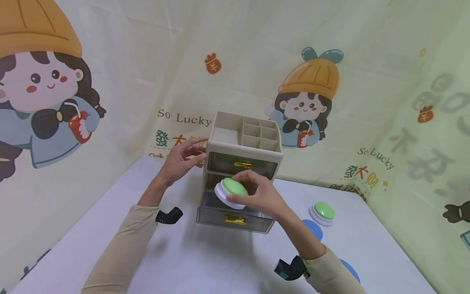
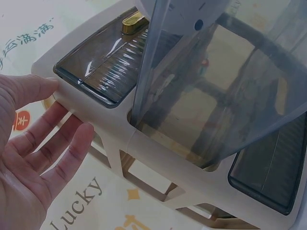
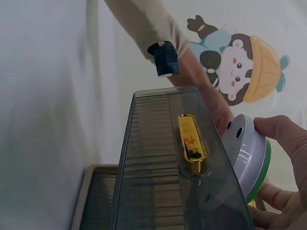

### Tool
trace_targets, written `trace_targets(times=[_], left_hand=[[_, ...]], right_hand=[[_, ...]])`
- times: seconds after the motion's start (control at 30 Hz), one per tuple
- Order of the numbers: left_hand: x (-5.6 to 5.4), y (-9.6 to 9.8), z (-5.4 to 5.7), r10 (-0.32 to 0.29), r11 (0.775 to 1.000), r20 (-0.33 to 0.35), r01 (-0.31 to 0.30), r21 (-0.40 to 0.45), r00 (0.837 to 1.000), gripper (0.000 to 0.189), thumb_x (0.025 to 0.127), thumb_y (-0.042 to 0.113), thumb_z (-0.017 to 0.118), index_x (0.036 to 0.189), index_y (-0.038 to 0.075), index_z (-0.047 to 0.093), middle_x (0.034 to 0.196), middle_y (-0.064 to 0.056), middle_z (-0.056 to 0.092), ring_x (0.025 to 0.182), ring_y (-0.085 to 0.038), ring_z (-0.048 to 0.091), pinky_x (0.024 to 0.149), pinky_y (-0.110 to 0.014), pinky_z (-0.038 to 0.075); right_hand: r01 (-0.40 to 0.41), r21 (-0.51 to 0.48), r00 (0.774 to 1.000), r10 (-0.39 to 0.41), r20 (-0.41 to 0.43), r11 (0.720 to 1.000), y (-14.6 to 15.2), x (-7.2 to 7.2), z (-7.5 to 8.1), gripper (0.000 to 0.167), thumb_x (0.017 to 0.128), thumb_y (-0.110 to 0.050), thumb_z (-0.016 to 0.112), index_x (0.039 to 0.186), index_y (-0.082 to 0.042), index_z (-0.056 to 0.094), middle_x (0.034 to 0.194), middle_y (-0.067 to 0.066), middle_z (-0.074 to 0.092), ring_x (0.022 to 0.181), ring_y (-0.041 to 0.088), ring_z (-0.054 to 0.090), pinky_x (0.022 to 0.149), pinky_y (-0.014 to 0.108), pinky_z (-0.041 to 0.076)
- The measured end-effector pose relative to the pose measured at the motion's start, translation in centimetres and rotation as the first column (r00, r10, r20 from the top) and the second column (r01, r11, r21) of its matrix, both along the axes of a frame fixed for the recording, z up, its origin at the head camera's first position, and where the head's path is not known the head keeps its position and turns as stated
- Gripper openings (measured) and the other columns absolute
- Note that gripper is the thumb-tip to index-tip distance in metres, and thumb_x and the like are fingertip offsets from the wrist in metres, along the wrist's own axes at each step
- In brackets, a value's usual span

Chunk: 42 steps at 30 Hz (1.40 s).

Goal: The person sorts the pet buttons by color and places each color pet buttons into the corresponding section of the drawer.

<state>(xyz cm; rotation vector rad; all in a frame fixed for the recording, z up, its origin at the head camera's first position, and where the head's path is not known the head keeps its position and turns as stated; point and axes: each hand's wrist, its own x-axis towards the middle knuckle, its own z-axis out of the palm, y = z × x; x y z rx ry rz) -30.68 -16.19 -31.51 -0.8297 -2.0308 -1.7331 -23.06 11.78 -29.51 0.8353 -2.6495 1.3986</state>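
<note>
A beige desktop drawer cabinet [image 1: 220, 146] stands on the white table, its middle drawer [image 1: 211, 217] pulled out. The left hand [image 1: 183, 158] touches the cabinet's left side, fingers spread and loosely bent; in the left wrist view the thumb lies along the frame beside the closed top drawer [image 2: 103, 67]. A round push button [image 1: 235, 186] with a green top and white base is pinched between the right hand's [image 1: 262, 195] thumb and fingers, tilted above the open drawer. Small holes show in the button's underside [image 3: 237, 139] in the right wrist view.
A second green-topped push button [image 1: 324, 211] lies on the table at the right. Near it are a blue disc [image 1: 313, 229] and another blue disc [image 1: 350, 269], partly hidden by the right arm. A printed cloth [image 1: 235, 90] hangs behind the table.
</note>
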Motion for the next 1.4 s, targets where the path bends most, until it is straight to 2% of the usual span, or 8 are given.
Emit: trace_targets(times=[0.67, 0.93, 1.17, 1.4], left_hand=[[-0.1, 0.0, 0.0, -0.018, 1.0, 0.004, 0.018, 0.005, 1.0, 0.05, 0.097, 0.003, 0.068, 0.145, 0.01, 0.057, 0.116, -0.022, 0.068, 0.102, -0.018, 0.068, 0.077, -0.03, 0.063], [-0.1, 0.0, 0.0, -0.019, 1.0, 0.008, 0.019, 0.007, 1.0, 0.05, 0.097, 0.002, 0.068, 0.145, 0.011, 0.057, 0.116, -0.021, 0.068, 0.101, -0.018, 0.068, 0.076, -0.03, 0.063], [-0.1, 0.0, 0.0, -0.009, 1.0, 0.0, 0.009, 0.001, 1.0, 0.05, 0.097, 0.004, 0.068, 0.145, 0.012, 0.058, 0.116, -0.02, 0.069, 0.101, -0.02, 0.068, 0.076, -0.03, 0.062], [-0.2, 0.0, -0.1, -0.007, 1.0, 0.001, 0.007, 0.001, 1.0, 0.049, 0.097, 0.004, 0.068, 0.145, 0.013, 0.058, 0.116, -0.02, 0.069, 0.1, -0.02, 0.069, 0.076, -0.029, 0.062]], right_hand=[[-0.006, 0.131, 0.993, 0.021, -0.113, 0.991, -1.8, -0.9, -1.6, 0.051, 0.079, -0.035, 0.088, 0.122, -0.019, 0.066, 0.106, -0.005, 0.068, 0.089, 0.016, 0.062, 0.076, 0.03, 0.055], [0.004, 0.178, 0.997, 0.01, -0.076, 0.984, -2.1, -0.6, -1.7, 0.054, 0.08, -0.039, 0.087, 0.125, -0.021, 0.064, 0.108, -0.006, 0.067, 0.091, 0.015, 0.062, 0.078, 0.03, 0.055], [-0.019, 0.104, 0.998, 0.026, -0.064, 0.994, -2.0, -0.5, -1.7, 0.045, 0.092, -0.034, 0.078, 0.128, -0.012, 0.065, 0.125, 0.006, 0.068, 0.114, 0.022, 0.067, 0.093, 0.037, 0.059], [-0.033, 0.069, 0.991, 0.042, -0.128, 0.997, -1.8, -0.4, -1.7, 0.039, 0.096, -0.03, 0.073, 0.125, -0.005, 0.065, 0.124, 0.011, 0.069, 0.112, 0.025, 0.068, 0.089, 0.035, 0.06]])
